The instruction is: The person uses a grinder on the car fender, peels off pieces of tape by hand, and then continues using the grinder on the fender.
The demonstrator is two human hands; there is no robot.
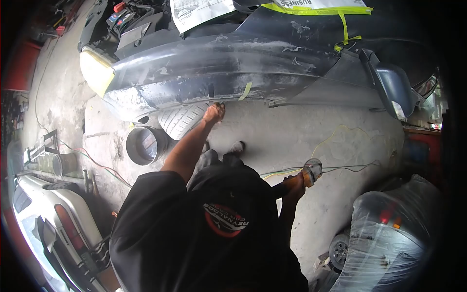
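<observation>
My left hand (214, 113) reaches forward to the lower edge of a dark car fender (204, 63), just beside the tyre (182, 121). Its fingers are curled closed, and whatever they may hold is too small to make out. Low on my right side, my right hand (293, 187) is wrapped round an angle grinder (310, 174) with an orange body. The grinder's disc end points forward, away from the car body. Scuffed, whitish sanded patches cover the fender, and a short strip of yellow-green tape (246, 91) sticks to it near my left hand.
A metal rim (146, 145) lies on the concrete floor by the tyre. Cables (340, 169) run across the floor at right. A side mirror (391, 85) juts out. A white car (58, 214) stands at left, a plastic-covered vehicle (389, 233) at right.
</observation>
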